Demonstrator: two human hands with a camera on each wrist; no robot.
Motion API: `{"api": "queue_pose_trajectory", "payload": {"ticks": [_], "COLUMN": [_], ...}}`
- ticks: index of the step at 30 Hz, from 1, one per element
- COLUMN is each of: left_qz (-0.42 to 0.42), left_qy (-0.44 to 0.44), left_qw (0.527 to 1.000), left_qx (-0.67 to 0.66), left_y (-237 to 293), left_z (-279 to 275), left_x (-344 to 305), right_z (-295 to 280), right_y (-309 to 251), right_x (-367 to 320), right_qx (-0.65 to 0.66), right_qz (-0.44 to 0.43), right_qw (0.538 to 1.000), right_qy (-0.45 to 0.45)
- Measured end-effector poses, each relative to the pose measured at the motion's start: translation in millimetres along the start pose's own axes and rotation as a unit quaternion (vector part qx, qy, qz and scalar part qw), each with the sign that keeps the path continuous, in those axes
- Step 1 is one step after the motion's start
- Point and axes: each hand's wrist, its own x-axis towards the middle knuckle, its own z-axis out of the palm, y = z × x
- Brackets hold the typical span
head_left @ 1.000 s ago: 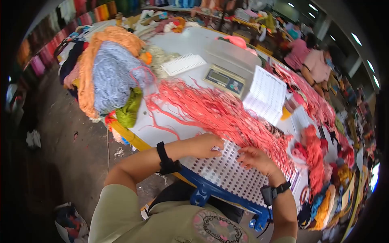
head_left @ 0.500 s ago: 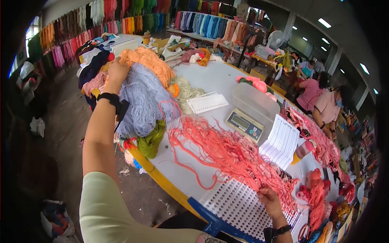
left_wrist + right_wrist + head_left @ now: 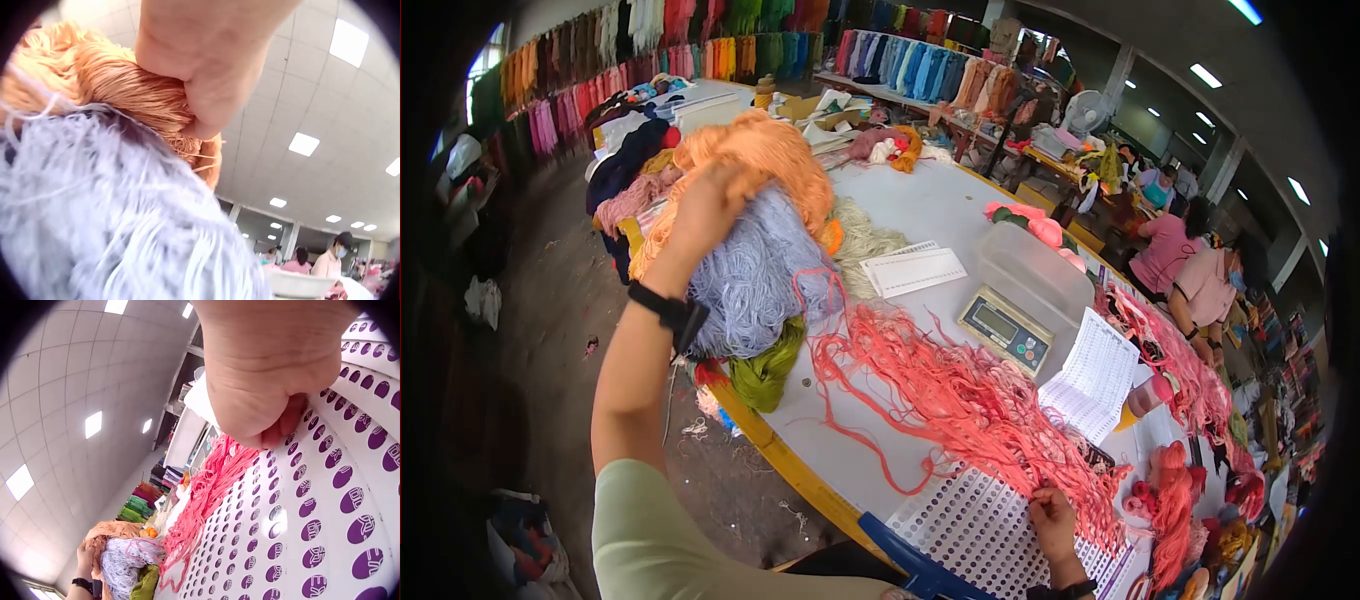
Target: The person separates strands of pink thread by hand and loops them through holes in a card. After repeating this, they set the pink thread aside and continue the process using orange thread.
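At the left of the table, my left hand (image 3: pixel 708 208) grips an orange yarn hank (image 3: pixel 785 158), its thumb pressed into the strands in the left wrist view. Right below that hand bulges a pale blue-grey yarn bundle (image 3: pixel 119 212). My right hand (image 3: pixel 1055 522) is low over a white perforated board (image 3: pixel 294 519) with purple-printed dots, its fingers curled at the near edge of the coral yarn (image 3: pixel 960 400). Its fingertips are partly hidden, and I cannot tell whether they pinch a strand.
A digital scale (image 3: pixel 1005 330) with a clear plastic tub (image 3: pixel 1035 275) stands beyond the coral yarn. Printed sheets (image 3: pixel 1090 375) lean beside it. Olive green yarn (image 3: pixel 768 370) hangs near the yellow table edge (image 3: pixel 800 485). More pink yarn (image 3: pixel 1172 500) lies at the right. People work farther back.
My left hand went from over the perforated board to the yarn pile at the left, then took hold of the orange hank. My right hand stayed near the board and coral yarn.
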Motion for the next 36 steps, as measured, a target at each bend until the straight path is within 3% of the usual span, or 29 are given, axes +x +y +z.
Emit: {"api": "queue_pose_trajectory", "payload": {"ticks": [1, 3, 7, 9, 10, 11, 12, 13, 17, 19, 20, 22, 23, 24, 26, 28, 30, 31, 32, 33, 35, 36], "left_qz": [-0.004, -0.084, -0.088, -0.321, -0.318, -0.221, -0.115, -0.089, -0.140, -0.268, -0.264, -0.022, 0.016, 0.020, 0.048, 0.050, -0.077, -0.074, -0.104, -0.135, -0.196, -0.226], "left_qy": [-0.001, -0.120, -0.103, -0.052, -0.053, 0.049, 0.150, 0.142, 0.145, -0.056, -0.058, 0.059, 0.107, 0.102, 0.194, 0.284, 0.281, 0.263, 0.210, 0.154, 0.039, -0.017], "left_qw": [1.000, 0.989, 0.991, 0.925, 0.926, 0.973, 0.978, 0.981, 0.974, 0.957, 0.958, 0.998, 0.987, 0.987, 0.918, 0.885, 0.835, 0.831, 0.802, 0.765, 0.680, 0.634], "left_qx": [0.003, 0.021, -0.018, -0.196, -0.198, -0.055, 0.089, 0.097, 0.102, 0.100, 0.099, 0.009, -0.123, -0.123, -0.342, -0.366, -0.466, -0.485, -0.550, -0.610, -0.705, -0.739], "left_y": [12, 31, 27, 16, 21, 27, 41, 48, 42, 33, 33, 45, 56, 74, 108, 127, 139, 128, 132, 99, 113, 122], "left_z": [-4, -16, -21, -14, -15, -17, -21, -20, 6, 5, 4, -11, -17, -29, -62, -102, -147, -125, -132, -134, -107, -80], "left_x": [-14, -36, -42, -35, -29, -23, -16, -6, 34, 52, 55, 67, 70, 74, 79, 76, 54, 58, -13, -52, -111, -106], "right_z": [1, 2, 3, 4, 5, 5, 5, 6, 3, 0, -1, -6, -8, -11, -16, -20, -18, -15, -13, -10, 0, 8], "right_y": [-6, -18, -15, -21, -21, -18, -18, -24, -21, -42, -47, -47, -52, -60, -82, -85, -115, -133, -145, -155, -173, -180], "right_x": [0, -1, -1, -5, -5, -5, -5, -6, -6, -10, -12, -18, -24, -30, -38, -42, -46, -48, -47, -48, -51, -54], "right_qx": [-0.001, -0.042, -0.042, -0.050, -0.048, -0.057, -0.066, -0.058, -0.076, -0.076, -0.076, -0.055, -0.044, -0.032, -0.045, -0.036, -0.043, -0.052, -0.050, -0.050, -0.023, 0.000], "right_qz": [0.000, 0.003, -0.011, -0.017, -0.017, -0.030, -0.043, -0.042, -0.044, -0.050, -0.060, -0.043, -0.046, -0.048, -0.058, -0.089, -0.143, -0.186, -0.220, -0.253, -0.269, -0.279], "right_qw": [1.000, 0.999, 0.999, 0.999, 0.999, 0.998, 0.997, 0.997, 0.996, 0.995, 0.993, 0.995, 0.996, 0.998, 0.997, 0.995, 0.989, 0.981, 0.974, 0.966, 0.961, 0.956], "right_qy": [-0.005, -0.019, -0.012, -0.007, -0.003, -0.005, -0.008, -0.007, -0.024, -0.044, -0.067, -0.073, -0.056, -0.040, -0.034, -0.017, -0.021, -0.012, -0.019, -0.026, -0.064, -0.090]}}
